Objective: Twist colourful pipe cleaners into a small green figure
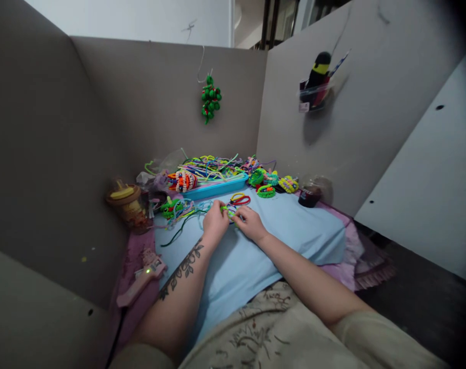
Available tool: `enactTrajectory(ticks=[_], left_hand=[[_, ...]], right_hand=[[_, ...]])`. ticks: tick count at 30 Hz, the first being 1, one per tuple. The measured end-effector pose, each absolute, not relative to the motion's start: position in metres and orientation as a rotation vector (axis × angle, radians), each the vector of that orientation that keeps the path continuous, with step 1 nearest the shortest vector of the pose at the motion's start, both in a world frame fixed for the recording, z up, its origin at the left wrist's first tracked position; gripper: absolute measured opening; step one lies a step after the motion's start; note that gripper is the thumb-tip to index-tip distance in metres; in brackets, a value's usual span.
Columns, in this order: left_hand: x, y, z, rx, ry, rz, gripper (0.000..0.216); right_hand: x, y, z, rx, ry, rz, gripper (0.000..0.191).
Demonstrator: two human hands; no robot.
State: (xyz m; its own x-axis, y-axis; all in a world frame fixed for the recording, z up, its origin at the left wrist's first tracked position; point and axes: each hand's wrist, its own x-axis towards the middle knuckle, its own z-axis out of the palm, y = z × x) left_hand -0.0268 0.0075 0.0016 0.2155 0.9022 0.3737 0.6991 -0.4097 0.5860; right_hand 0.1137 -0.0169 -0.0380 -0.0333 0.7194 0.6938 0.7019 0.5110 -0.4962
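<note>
Pinching a green pipe cleaner [229, 211] between left hand [215, 221] and right hand [248, 223], fingertips of both closed on it, though grip detail is tiny and probably thumb-and-forefinger. Resting low over blue cloth [294, 225]. Just beyond the fingertips: red and yellow loops [239, 199]; farther past them, blue tray [217, 188]. Well behind the left fingers, pink glue gun [142, 277]. Likely featherweight, fuzzy, non-slip, bendy yet shape-holding; best gripped close to the bend, away from wire ends.
</note>
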Motion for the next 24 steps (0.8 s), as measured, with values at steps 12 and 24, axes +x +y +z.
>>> enactTrajectory(ticks=[12, 24], left_hand=[[-0.032, 0.009, 0.004, 2.268, 1.515, 1.035, 0.015], [-0.034, 0.028, -0.002, 1.976, 1.293, 1.201, 0.018]], right_hand=[[0.114, -0.024, -0.031, -1.102, -1.848, -0.056, 0.016], [0.117, -0.02, -0.037, -1.071, -1.371, 0.107, 0.046]])
